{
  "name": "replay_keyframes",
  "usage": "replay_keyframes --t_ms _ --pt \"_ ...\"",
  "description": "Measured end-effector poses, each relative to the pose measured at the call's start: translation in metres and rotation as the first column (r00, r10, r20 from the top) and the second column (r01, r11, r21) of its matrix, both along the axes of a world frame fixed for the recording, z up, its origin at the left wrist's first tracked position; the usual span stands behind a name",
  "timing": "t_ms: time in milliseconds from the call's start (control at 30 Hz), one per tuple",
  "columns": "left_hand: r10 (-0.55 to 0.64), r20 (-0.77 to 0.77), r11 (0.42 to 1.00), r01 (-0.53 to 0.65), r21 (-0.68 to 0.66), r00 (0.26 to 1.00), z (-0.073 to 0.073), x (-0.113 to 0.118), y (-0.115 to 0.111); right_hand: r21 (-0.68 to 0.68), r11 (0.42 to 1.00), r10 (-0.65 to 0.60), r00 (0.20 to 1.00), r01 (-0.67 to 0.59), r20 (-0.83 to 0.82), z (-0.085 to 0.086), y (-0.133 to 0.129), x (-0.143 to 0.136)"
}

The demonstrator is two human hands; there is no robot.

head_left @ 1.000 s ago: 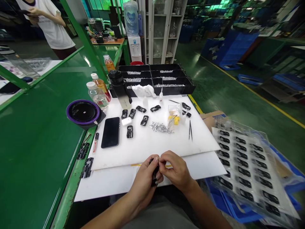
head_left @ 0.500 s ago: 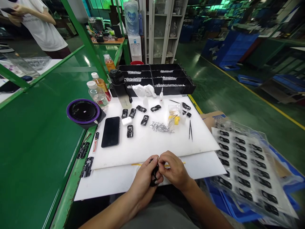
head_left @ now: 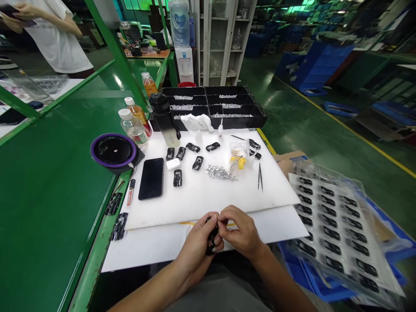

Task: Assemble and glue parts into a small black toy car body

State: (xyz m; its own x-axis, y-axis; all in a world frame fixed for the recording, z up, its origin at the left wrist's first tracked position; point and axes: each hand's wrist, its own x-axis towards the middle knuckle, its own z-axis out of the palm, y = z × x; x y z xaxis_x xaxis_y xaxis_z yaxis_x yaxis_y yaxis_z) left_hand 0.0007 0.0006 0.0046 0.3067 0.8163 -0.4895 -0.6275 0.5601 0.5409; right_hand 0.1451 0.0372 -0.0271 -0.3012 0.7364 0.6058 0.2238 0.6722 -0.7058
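My left hand [head_left: 198, 245] grips a small black toy car body [head_left: 211, 240] at the near edge of the white work board [head_left: 214, 195]. My right hand [head_left: 238, 232] meets it from the right, fingertips pinched against the top of the car; anything tiny between them is hidden. Further out on the board lie several more black car bodies [head_left: 177, 177], a heap of small silver parts [head_left: 219, 173], black tweezers [head_left: 259, 177] and a clear bag with yellow pieces [head_left: 238, 156].
A black phone [head_left: 151, 178] lies left on the board, a purple-rimmed black dish [head_left: 113, 151] and bottles [head_left: 132, 128] beyond it. Black compartment trays [head_left: 224, 108] stand at the back. A clear blister tray of car bodies [head_left: 338, 216] sits right. A person in white [head_left: 55, 34] stands far left.
Both hands stay pinched together on the car body with only slight finger shifts. The person at the far left has moved a little.
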Motion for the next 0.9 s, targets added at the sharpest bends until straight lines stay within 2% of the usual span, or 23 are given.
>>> replay_keyframes --t_ms 433,900 --pt "-0.006 0.016 1.0 0.006 -0.023 1.0 -0.002 -0.0067 0.0007 0.016 0.999 0.05 0.998 -0.051 0.041 -0.002 -0.0008 -0.003" --pt "-0.045 -0.015 0.997 0.044 -0.07 0.999 -0.0047 -0.0038 0.0026 -0.066 0.998 0.004 0.999 -0.001 0.034 -0.0029 -0.0077 0.0008"
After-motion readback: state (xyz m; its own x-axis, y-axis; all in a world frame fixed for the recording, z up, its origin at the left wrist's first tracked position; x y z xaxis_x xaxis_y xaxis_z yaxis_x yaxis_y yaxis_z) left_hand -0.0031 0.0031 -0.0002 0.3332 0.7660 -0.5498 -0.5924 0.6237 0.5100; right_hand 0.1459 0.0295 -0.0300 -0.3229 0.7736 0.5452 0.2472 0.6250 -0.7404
